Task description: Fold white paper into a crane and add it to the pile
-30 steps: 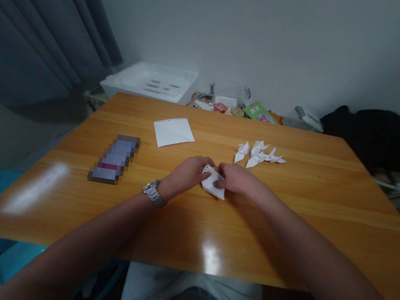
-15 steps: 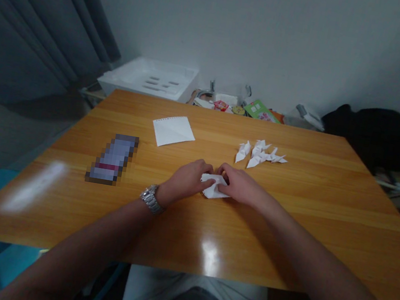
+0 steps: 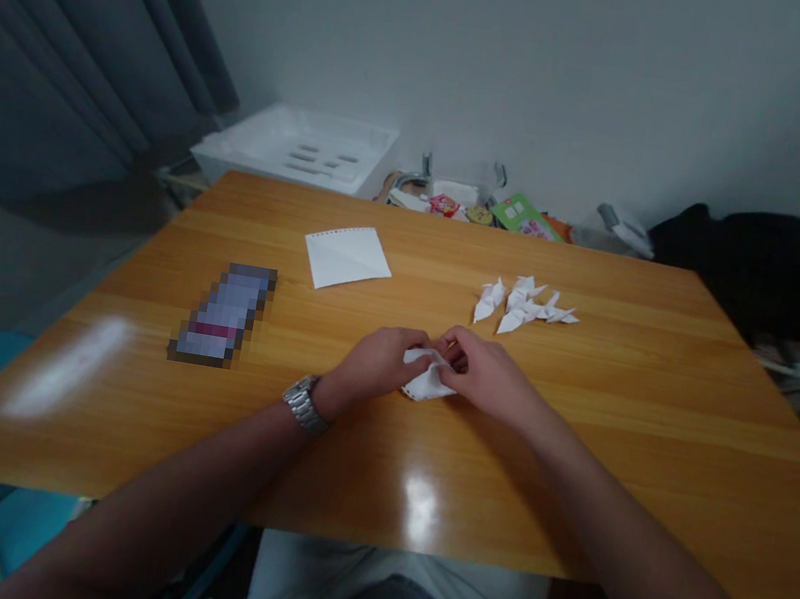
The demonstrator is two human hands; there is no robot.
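A small folded sheet of white paper (image 3: 426,383) lies between my hands near the middle of the table, a row of punched holes along its lower left edge. My left hand (image 3: 385,358), with a metal watch on the wrist, pinches its left side, thumb on top. From the right, my right hand (image 3: 484,369) grips the paper with thumb and curled fingers. Some fingertips are hidden behind the paper. Beyond my right hand sit several folded white paper figures (image 3: 522,306), shaped like origami birds. A flat white sheet (image 3: 348,258) with punched holes lies farther back on the left.
A phone-like device (image 3: 224,314), blurred by pixels, rests on the left of the wooden table (image 3: 623,375). Behind the far edge stand a white plastic tray (image 3: 241,153) and assorted packets (image 3: 526,218). Dark fabric (image 3: 762,261) is heaped at the back right.
Both hands keep hold of the folded paper and shift slightly. My right fingers curl a little more over its far edge. The view has tilted slightly.
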